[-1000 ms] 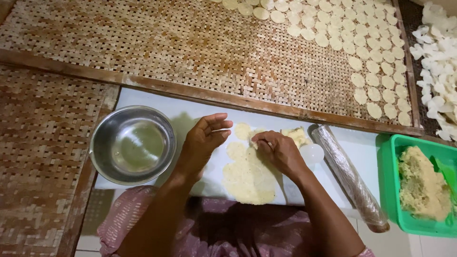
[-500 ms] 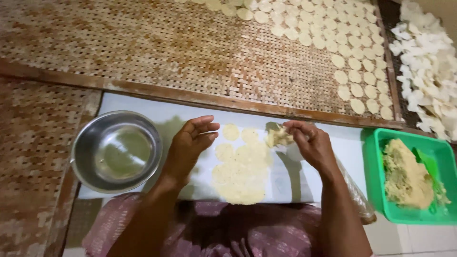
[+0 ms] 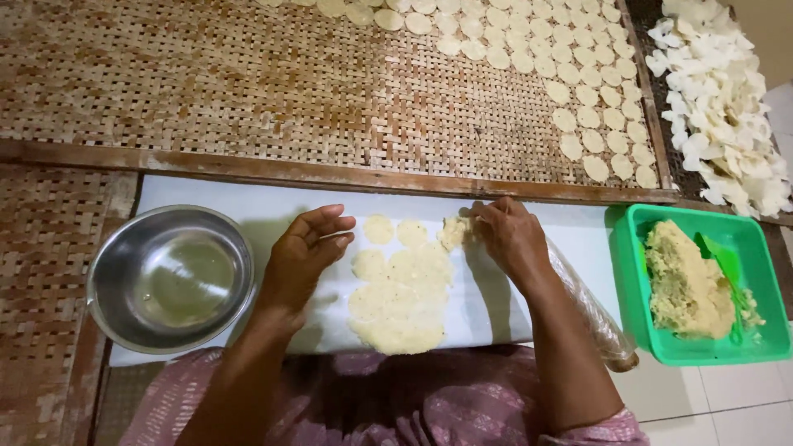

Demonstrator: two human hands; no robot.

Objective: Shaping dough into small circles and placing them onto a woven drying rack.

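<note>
From the head camera, looking down: the right hand rests on the white surface, its fingertips pinched together on a small scrap of dough at the top right corner of the rolled sheet. The grip looks closed on that scrap, though the fingers hide much of the contact, so how firmly it is held is hard to tell. The left hand sits just left of the dough, palm turned up and inward, fingers curled but apart, holding nothing; its fingertips are near the closest cut round without clearly touching it.

The dough sheet lies flat in the middle of the white surface, between the two hands. Its upper part has been cut into small rounds, and its lower part is one uncut patch near the person's lap. A clear rolling pin lies at a slant under the right forearm, running toward the green tray, which holds a lump of dough. A steel bowl stands at the left end of the surface, well apart from the dough.

Beyond the surface lies a woven bamboo mat in a wooden frame, with rows of pale discs laid across its right part. White dried chips are heaped at the far right.
</note>
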